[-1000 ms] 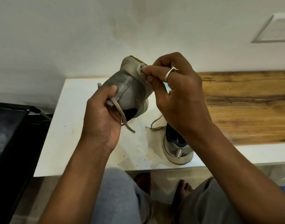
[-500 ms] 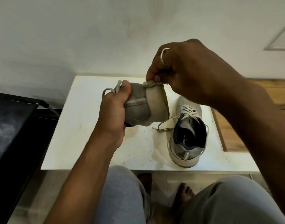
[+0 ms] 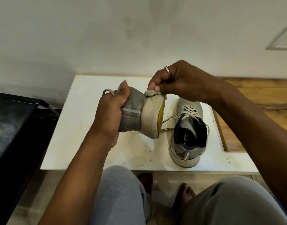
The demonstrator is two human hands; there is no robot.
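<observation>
Holds a grey shoe (image 3: 136, 116) in the air above the white table (image 3: 84, 127), just left of a second shoe (image 3: 188, 132) and not touching it; turned on its side, cream sole rim and yellow underside facing right, opening side tucked into the left palm; shows the striped back of the heel toward the viewer, so probably runs its long axis away from the viewer with the toe hidden behind, though hard to tell for certain.

Wraps the left hand (image 3: 110, 114) tightly round the grey upper, fingers curled underneath, thumb laid along the top and pinning a lace loop (image 3: 108, 91) against the shoe; forearm rising from the lower left, wrist straight.

Pinches a small crumpled cloth (image 3: 151, 93) in the right hand (image 3: 180, 82), fingertips bunched and pointing down and left, knuckles up, ring (image 3: 167, 71) on one finger; presses the cloth onto the upper edge of the cream rim; forearm coming in from the right, across the second shoe.

Stands upright on the table, that second shoe, toe toward the wall, heel toward the viewer, laces loose; beside the table a wooden top (image 3: 261, 95) on the right and a black rack (image 3: 14, 127) on the left.
</observation>
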